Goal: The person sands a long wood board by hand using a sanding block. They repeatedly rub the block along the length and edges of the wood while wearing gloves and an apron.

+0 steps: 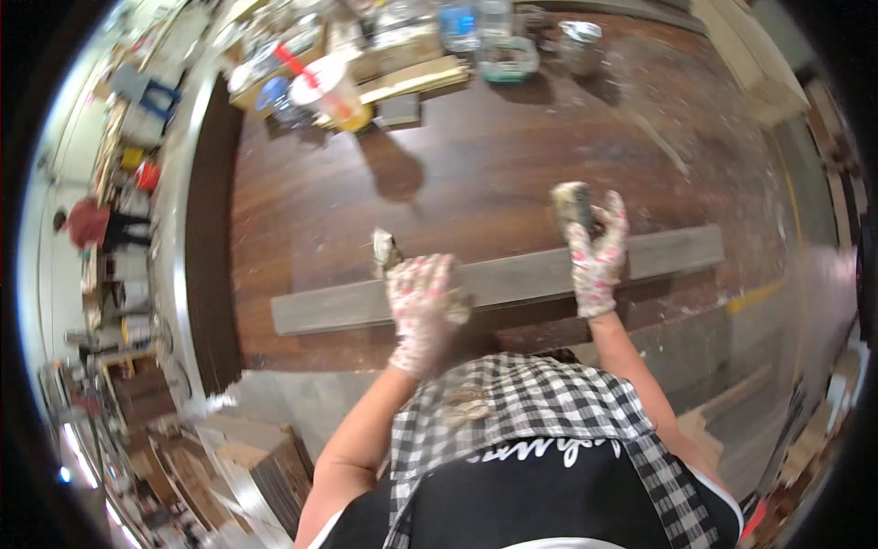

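A long grey board point(517, 277) lies crosswise on the dark brown tabletop before me. My left hand point(422, 306), in a white glove with pink spots, is closed over the board's left half. A small crumpled pale thing, dark-stained, point(384, 249) sticks out past its fingers; blur hides its kind. Over the right half is my right hand point(599, 252), gloved the same way. Between its thumb and fingers it grips a stained, stubby grey-brown piece point(573, 205) whose kind I cannot make out.
At the back left stand a plastic cup with a red straw point(334, 91), boxes and bottles. A green-tinted plastic tub point(508, 60) and a metal can point(580, 48) are farther right. A person in a red top point(87, 222) is off to the far left.
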Demonstrator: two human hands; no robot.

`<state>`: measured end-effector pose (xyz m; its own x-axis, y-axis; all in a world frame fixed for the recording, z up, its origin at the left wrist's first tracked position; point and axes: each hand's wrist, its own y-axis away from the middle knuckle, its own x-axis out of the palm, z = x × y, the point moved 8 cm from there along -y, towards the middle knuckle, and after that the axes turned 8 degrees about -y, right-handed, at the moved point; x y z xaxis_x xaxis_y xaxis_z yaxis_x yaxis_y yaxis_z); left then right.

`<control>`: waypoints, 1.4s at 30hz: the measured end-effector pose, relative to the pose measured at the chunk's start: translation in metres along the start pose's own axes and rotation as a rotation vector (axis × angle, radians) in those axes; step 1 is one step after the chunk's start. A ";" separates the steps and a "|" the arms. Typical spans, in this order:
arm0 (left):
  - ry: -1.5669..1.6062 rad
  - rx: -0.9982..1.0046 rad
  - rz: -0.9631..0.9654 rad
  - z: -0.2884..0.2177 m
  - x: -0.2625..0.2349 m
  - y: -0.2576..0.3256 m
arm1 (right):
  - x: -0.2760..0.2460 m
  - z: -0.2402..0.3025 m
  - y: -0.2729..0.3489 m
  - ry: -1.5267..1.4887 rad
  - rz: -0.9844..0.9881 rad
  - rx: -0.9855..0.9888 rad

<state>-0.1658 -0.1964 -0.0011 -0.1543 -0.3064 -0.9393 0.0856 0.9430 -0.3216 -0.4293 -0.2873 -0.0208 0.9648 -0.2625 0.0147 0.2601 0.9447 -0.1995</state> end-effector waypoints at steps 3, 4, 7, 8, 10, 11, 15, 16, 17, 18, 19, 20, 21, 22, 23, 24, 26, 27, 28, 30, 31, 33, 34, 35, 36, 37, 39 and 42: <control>0.088 0.124 0.210 -0.092 0.024 -0.036 | -0.001 0.002 0.003 0.073 0.038 -0.061; 0.087 0.142 0.227 -0.108 0.023 -0.046 | -0.011 0.000 -0.003 0.040 0.049 -0.051; 0.093 0.170 0.131 -0.104 0.016 -0.043 | -0.093 0.004 -0.043 0.067 -0.175 -0.160; 0.091 0.145 0.135 -0.093 0.025 -0.037 | -0.135 0.007 -0.064 -0.172 -0.360 -0.144; 0.033 0.156 0.125 -0.096 0.014 -0.038 | -0.210 0.030 -0.099 -0.153 -0.597 -0.161; 0.029 0.169 0.125 -0.098 0.014 -0.040 | -0.254 0.021 -0.110 -0.025 -0.690 -0.278; -0.012 0.227 0.188 -0.115 0.030 -0.053 | -0.292 -0.014 -0.113 0.168 -0.836 -0.261; 0.000 0.215 0.263 -0.120 0.037 -0.056 | -0.281 -0.014 -0.113 0.159 -0.824 -0.217; -0.039 0.271 0.298 -0.145 0.037 -0.066 | -0.280 -0.014 -0.111 0.133 -0.818 -0.211; -0.045 0.286 0.365 -0.168 0.053 -0.079 | -0.279 -0.015 -0.110 0.108 -0.814 -0.205; -0.012 0.474 0.379 -0.207 0.052 -0.094 | -0.280 -0.015 -0.109 0.057 -0.837 -0.198; 0.091 0.470 0.458 -0.235 0.063 -0.110 | -0.278 -0.016 -0.107 0.010 -0.853 -0.196; 0.105 0.507 0.486 -0.266 0.078 -0.123 | -0.276 -0.015 -0.107 -0.041 -0.865 -0.194; 0.103 0.451 0.542 -0.298 0.089 -0.140 | -0.276 -0.014 -0.106 -0.041 -0.872 -0.188; 0.113 0.556 0.515 -0.333 0.095 -0.154 | -0.277 -0.012 -0.103 -0.042 -0.881 -0.181; 0.183 0.546 0.471 -0.352 0.120 -0.163 | -0.275 -0.012 -0.101 -0.050 -0.881 -0.171; 0.325 0.545 0.481 -0.411 0.128 -0.193 | -0.287 -0.022 -0.099 -0.046 -0.948 -0.114; 0.414 0.546 0.500 -0.427 0.127 -0.205 | -0.282 -0.024 -0.101 -0.294 -0.918 -0.030; 0.493 0.519 0.571 -0.443 0.127 -0.214 | -0.283 -0.028 -0.103 -0.409 -0.899 -0.068; 0.559 0.499 0.674 -0.454 0.146 -0.222 | -0.283 -0.031 -0.105 -0.511 -0.877 -0.088; 0.571 0.519 0.606 -0.451 0.137 -0.222 | -0.282 -0.025 -0.104 -0.499 -0.885 -0.071; 0.391 0.561 0.476 -0.426 0.134 -0.212 | -0.281 -0.017 -0.101 -0.315 -0.935 -0.072; 0.301 0.592 0.407 -0.412 0.127 -0.205 | -0.291 -0.024 -0.101 -0.112 -0.928 -0.161; 0.258 0.687 0.357 -0.385 0.117 -0.188 | -0.288 -0.023 -0.101 -0.080 -0.909 -0.152; 0.235 0.617 0.384 -0.352 0.113 -0.174 | -0.285 -0.019 -0.101 -0.048 -0.891 -0.149; 0.155 0.645 0.318 -0.323 0.092 -0.158 | -0.288 -0.018 -0.103 -0.068 -0.890 -0.154; 0.095 0.601 0.375 -0.256 0.064 -0.135 | -0.292 -0.023 -0.105 -0.109 -0.880 -0.157; 0.160 0.404 0.355 -0.108 0.050 -0.088 | -0.287 -0.012 -0.106 -0.066 -0.863 -0.153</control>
<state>-0.2871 -0.2803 -0.0066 -0.1919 0.0741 -0.9786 0.5253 0.8501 -0.0386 -0.7339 -0.3145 -0.0155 0.4355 -0.8565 0.2770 0.8963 0.3840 -0.2218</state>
